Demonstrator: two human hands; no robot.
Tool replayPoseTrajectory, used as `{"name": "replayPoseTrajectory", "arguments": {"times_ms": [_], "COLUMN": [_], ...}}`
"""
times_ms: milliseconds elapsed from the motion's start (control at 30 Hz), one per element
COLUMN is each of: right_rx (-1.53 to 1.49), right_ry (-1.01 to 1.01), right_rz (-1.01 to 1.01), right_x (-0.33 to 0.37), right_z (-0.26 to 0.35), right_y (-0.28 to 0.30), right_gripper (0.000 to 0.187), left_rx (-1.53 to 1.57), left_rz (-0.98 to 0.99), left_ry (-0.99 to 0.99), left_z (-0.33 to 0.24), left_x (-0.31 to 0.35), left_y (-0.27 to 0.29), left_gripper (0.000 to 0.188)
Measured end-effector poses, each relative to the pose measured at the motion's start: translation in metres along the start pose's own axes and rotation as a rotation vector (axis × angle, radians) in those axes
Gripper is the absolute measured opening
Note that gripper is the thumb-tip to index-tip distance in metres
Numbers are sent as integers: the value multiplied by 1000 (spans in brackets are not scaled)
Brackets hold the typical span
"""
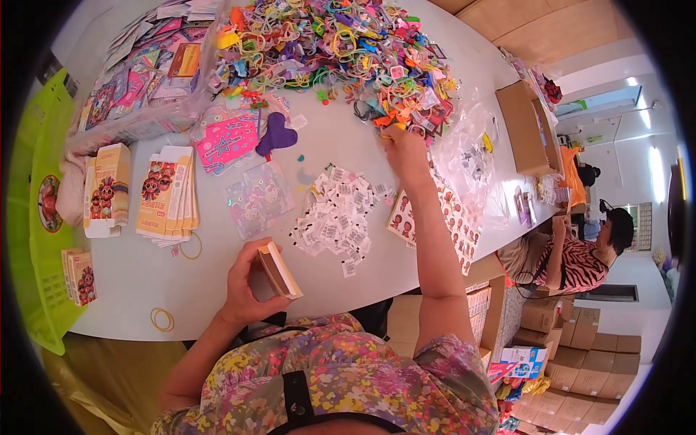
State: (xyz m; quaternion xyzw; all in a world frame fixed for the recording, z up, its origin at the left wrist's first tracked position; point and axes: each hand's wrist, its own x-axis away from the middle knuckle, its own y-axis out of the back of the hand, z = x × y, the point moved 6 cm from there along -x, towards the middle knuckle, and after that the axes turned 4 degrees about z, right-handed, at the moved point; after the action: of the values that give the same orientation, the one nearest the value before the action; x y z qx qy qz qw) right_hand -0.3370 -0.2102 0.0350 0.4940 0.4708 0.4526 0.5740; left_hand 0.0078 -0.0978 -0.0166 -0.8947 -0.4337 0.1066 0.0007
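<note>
My left hand (243,297) grips a small carton (280,272) near the table's front edge, thumb and fingers on opposite sides. One end of the carton faces up, showing a pale inside. My right hand (406,156) reaches far forward to the near edge of a heap of colourful elastic-band trinkets (319,54). Its fingers are pinched together at something orange or yellow, too small to tell. Between my arms lies a pile of small white printed packets (341,217). Sheets of character stickers (457,235) lie partly under my right forearm.
Flat cartons (168,192) and a carton stack (107,188) stand at left, beside a green basket (32,217). A clear bin (138,127) holds printed packets. Pink packets (227,143) and a purple piece (277,135) lie mid-table. Another person (580,254) sits at right.
</note>
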Motion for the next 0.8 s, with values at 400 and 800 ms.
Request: {"name": "replayPoseTrajectory", "arguments": {"times_ms": [400, 800], "right_rx": [-936, -419], "right_ry": [-151, 149], "right_rz": [239, -77], "right_x": [-38, -73], "right_z": [26, 48], "right_y": [18, 6], "right_gripper": [17, 15], "left_rx": [52, 77], "left_rz": [-13, -62], "left_ry": [38, 72], "left_z": [-2, -1], "left_x": [-1, 6], "left_y": [1, -4], "left_gripper": [87, 84]}}
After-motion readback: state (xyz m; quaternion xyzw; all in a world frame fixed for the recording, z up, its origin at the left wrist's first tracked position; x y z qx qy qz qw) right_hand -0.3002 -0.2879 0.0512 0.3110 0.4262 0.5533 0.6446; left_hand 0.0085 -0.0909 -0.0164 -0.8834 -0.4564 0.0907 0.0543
